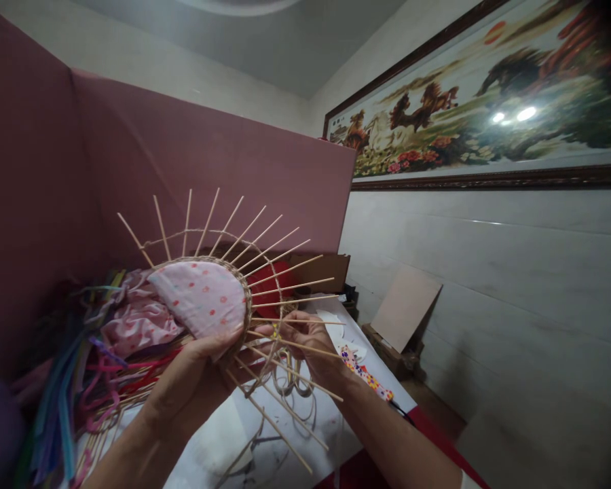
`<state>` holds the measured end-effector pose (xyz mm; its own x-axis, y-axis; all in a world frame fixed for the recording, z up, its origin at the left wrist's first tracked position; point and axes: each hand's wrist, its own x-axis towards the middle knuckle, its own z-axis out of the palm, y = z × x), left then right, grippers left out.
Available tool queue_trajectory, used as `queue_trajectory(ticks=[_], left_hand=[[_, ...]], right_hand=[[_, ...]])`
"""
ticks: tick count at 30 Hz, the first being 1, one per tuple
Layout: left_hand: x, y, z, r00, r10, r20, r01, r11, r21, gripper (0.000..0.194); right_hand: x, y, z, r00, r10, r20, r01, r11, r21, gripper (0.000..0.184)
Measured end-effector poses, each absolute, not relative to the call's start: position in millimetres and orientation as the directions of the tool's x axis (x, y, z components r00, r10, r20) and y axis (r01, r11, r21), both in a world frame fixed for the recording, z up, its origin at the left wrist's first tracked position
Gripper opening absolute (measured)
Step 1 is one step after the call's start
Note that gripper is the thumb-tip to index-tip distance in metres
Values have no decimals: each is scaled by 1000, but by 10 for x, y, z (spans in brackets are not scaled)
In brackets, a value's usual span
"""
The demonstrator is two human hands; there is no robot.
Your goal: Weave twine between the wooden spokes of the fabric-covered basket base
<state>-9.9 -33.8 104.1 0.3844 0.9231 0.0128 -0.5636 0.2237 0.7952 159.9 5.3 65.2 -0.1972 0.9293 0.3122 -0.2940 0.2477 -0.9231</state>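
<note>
A half-round woven piece [204, 295] is raised in front of me. Pink spotted cloth covers its middle, a braided edge runs round it, and thin wooden sticks [267, 255] fan outward. My left hand [193, 370] grips it from below, thumb on the cloth. A strand of twine [280, 285] loops across the sticks, apart from the braid. My right hand [310, 343] is closed at the right-hand sticks, fingers pinched on the twine beside a small yellow bit [275, 331]. Scissors [290, 380] show behind the sticks, partly hidden.
A white table [305, 424] lies below. Bundled colourful strips [56, 401] and crumpled pink cloth [142, 319] are at left. A red object [272, 282] stands behind. A flower-patterned strip [366, 373] lies at right. A pink partition [208, 149] rises behind.
</note>
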Motion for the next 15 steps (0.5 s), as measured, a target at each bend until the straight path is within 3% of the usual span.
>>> queue_trajectory(ticks=[15], left_hand=[[-117,-253,988,322,947,-16,-597,216,773,22]], right_hand=[[1632,28,621,-211,937,278,-306,207,-929,29]])
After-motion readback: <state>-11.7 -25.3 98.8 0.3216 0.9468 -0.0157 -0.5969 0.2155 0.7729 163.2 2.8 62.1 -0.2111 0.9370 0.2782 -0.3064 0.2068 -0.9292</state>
